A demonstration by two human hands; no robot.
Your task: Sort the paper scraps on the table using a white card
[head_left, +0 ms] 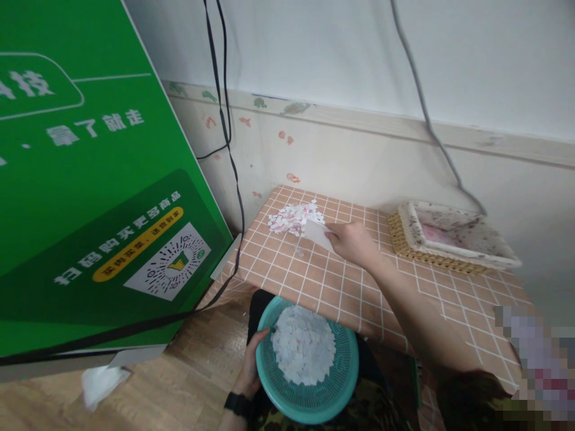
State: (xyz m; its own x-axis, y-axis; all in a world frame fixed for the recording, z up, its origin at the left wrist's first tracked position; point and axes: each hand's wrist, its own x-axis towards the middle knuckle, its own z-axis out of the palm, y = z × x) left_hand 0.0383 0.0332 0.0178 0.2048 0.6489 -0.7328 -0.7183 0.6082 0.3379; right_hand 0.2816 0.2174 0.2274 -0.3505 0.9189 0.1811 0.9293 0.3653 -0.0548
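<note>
My left hand (256, 361) grips the rim of a round teal plastic basket (314, 407) that rests on my lap below the table edge. Inside the basket lies a heap of small white paper scraps (303, 344). Over the table, my right hand (353, 241) is closed on a flat white card (318, 234), held by its right end. The card's far end touches or overlaps the edge of a pile of white and pinkish paper scraps (294, 218) on the tablecloth. A few small pale bits lie just below the card.
A brown checked tablecloth (359, 299) covers the table. Toward the back right stands a fabric-lined wicker basket (435, 257). A green printed cabinet (90, 179) fills the left side, with black cables (238, 197) hanging before it. A white bag (103, 383) lies on the floor.
</note>
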